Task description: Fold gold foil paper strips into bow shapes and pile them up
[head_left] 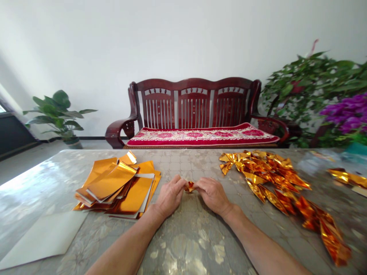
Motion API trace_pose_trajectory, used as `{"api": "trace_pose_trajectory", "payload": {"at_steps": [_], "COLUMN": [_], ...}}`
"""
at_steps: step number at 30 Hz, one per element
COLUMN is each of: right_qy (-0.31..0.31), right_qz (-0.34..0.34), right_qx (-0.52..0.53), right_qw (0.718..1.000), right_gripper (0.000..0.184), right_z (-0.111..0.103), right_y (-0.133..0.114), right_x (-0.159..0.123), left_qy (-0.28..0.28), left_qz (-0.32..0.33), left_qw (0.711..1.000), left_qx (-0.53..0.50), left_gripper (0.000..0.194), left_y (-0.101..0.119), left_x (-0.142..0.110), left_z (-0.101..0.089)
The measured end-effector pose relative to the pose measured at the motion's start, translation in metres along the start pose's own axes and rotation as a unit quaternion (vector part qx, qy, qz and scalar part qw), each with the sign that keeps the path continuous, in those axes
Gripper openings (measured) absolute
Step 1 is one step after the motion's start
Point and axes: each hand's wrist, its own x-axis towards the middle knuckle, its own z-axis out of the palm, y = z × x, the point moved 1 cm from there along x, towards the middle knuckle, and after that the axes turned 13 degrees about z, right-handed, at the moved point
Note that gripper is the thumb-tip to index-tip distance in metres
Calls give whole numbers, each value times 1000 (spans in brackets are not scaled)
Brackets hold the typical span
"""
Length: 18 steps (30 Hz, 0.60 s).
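Between my hands is a small piece of shiny orange-gold foil paper (189,186), crumpled and mostly hidden by fingers. My left hand (171,194) pinches its left side, and my right hand (211,194) pinches the right side. Both hands are low over the table, fingers closed. To the left lies a loose stack of flat gold foil sheets (137,194), some showing pale backs. On the right is a heap of folded and twisted gold foil pieces (269,172), with several trailing toward the near right corner.
The table (183,236) has a patterned, glossy cover. A pale sheet (46,236) lies at the near left. Clear plastic (315,160) and another gold foil piece (348,177) are at the far right. Beyond stand a wooden bench (193,109), a potted plant (61,112) and purple flowers (345,112).
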Motion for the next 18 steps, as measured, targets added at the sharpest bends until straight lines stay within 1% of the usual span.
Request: {"api": "trace_pose_trajectory", "payload": {"at_steps": [4, 8, 12, 18], "right_qy": [6, 8, 14, 24], "right_qz": [-7, -18, -20, -53], "right_qx": [-5, -24, -28, -27], "right_qw": [1000, 1000, 999, 998], "right_gripper": [21, 9, 12, 22], "right_z": [1, 2, 2, 3], "right_y": [0, -2, -4, -5], "right_x": [0, -1, -2, -2], "left_qy": [9, 15, 13, 15], "left_qz": [-2, -4, -12, -4], "left_qw": [1000, 1000, 999, 1000], "left_qx": [3, 18, 30, 27], "left_gripper": [24, 23, 21, 20], "left_y": [-2, -2, -1, 0], "left_x": [-1, -1, -1, -1], "left_z": [3, 3, 4, 6]}}
